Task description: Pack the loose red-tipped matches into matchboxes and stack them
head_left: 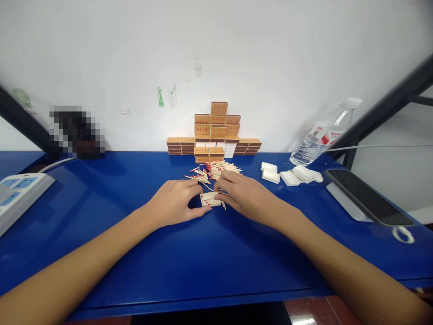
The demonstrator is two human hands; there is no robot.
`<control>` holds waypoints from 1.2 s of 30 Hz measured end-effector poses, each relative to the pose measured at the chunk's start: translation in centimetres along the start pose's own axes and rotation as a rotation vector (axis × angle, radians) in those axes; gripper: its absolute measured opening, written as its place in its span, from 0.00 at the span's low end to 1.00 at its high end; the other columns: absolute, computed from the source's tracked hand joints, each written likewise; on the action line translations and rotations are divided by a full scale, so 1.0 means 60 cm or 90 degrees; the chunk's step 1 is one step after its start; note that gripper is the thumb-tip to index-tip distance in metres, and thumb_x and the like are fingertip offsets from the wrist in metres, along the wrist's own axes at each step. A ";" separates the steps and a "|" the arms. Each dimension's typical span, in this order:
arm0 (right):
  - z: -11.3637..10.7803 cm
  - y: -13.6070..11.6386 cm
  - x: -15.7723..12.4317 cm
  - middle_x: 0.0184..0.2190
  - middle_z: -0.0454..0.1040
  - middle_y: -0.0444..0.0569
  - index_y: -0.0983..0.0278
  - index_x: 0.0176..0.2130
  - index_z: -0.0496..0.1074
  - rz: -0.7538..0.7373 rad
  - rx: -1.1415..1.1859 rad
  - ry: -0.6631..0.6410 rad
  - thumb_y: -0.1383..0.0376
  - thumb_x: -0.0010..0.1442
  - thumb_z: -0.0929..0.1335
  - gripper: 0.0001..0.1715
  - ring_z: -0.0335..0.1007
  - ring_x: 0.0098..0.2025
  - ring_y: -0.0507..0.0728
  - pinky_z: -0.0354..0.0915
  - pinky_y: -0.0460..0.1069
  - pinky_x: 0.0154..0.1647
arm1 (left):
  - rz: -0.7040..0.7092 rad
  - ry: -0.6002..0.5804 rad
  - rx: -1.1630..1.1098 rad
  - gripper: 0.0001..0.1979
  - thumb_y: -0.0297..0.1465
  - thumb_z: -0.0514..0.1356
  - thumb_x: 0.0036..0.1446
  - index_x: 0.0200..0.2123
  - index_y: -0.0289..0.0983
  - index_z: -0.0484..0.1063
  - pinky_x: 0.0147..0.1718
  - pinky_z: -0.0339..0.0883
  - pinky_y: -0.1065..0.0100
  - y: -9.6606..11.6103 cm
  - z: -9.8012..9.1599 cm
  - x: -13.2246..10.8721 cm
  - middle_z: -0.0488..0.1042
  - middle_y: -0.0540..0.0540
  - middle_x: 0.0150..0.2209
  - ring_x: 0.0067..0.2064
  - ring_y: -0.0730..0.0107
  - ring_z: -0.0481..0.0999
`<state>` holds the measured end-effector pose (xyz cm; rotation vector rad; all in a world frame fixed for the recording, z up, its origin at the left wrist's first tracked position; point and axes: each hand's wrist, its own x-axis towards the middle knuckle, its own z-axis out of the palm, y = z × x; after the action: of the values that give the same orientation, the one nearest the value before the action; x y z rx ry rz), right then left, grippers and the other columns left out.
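Currently, the left hand (174, 203) and right hand (241, 194) are pinching the ends of a white tray (210, 199), which is sitting on the blue table (203, 262) and holding red-tipped matches. Loose matches (216, 170) are lying just behind it, and empty trays (287, 175) are lying to the right.

Both bare forearms angle inward from the lower corners. The left hand (174, 204) and right hand (242, 195) sit low, fingers curled, fingertips pinching, almost meeting.
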<state>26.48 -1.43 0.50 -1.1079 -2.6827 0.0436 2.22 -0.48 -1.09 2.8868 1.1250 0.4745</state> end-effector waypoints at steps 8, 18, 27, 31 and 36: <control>-0.019 0.017 -0.013 0.40 0.76 0.49 0.64 0.41 0.73 0.030 0.107 -0.096 0.64 0.72 0.69 0.06 0.70 0.39 0.55 0.60 0.49 0.40 | 0.010 -0.004 0.014 0.17 0.46 0.65 0.64 0.38 0.37 0.77 0.32 0.66 0.63 -0.001 -0.002 -0.001 0.81 0.47 0.37 0.36 0.61 0.80; -0.019 -0.003 -0.012 0.36 0.78 0.48 0.63 0.36 0.71 0.044 0.084 -0.106 0.69 0.68 0.67 0.06 0.69 0.35 0.55 0.57 0.49 0.37 | 0.015 -0.008 0.034 0.18 0.47 0.62 0.66 0.38 0.37 0.77 0.32 0.67 0.62 0.000 -0.001 -0.002 0.80 0.47 0.37 0.38 0.60 0.81; -0.012 -0.014 -0.008 0.41 0.76 0.53 0.67 0.42 0.74 -0.017 -0.035 -0.061 0.68 0.71 0.65 0.07 0.71 0.40 0.57 0.58 0.51 0.37 | 0.018 -0.002 0.034 0.16 0.45 0.64 0.65 0.38 0.37 0.76 0.31 0.66 0.64 0.004 -0.001 -0.002 0.81 0.46 0.37 0.37 0.60 0.81; -0.004 -0.014 -0.008 0.43 0.75 0.53 0.66 0.46 0.75 -0.028 -0.036 -0.056 0.66 0.74 0.64 0.10 0.71 0.40 0.57 0.58 0.51 0.35 | 0.032 0.016 0.032 0.16 0.45 0.64 0.65 0.40 0.37 0.77 0.32 0.68 0.64 0.005 0.001 -0.003 0.82 0.46 0.38 0.37 0.60 0.82; 0.003 -0.013 -0.005 0.42 0.74 0.52 0.65 0.44 0.76 -0.012 -0.028 -0.043 0.65 0.74 0.65 0.10 0.69 0.37 0.56 0.58 0.50 0.35 | 0.050 0.024 0.049 0.16 0.45 0.63 0.66 0.41 0.37 0.77 0.33 0.71 0.63 0.005 0.004 -0.004 0.82 0.45 0.38 0.39 0.59 0.83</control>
<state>26.08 -2.18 0.35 -1.1126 -2.7670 0.0186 2.30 -0.84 -1.32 3.0099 1.0598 0.5014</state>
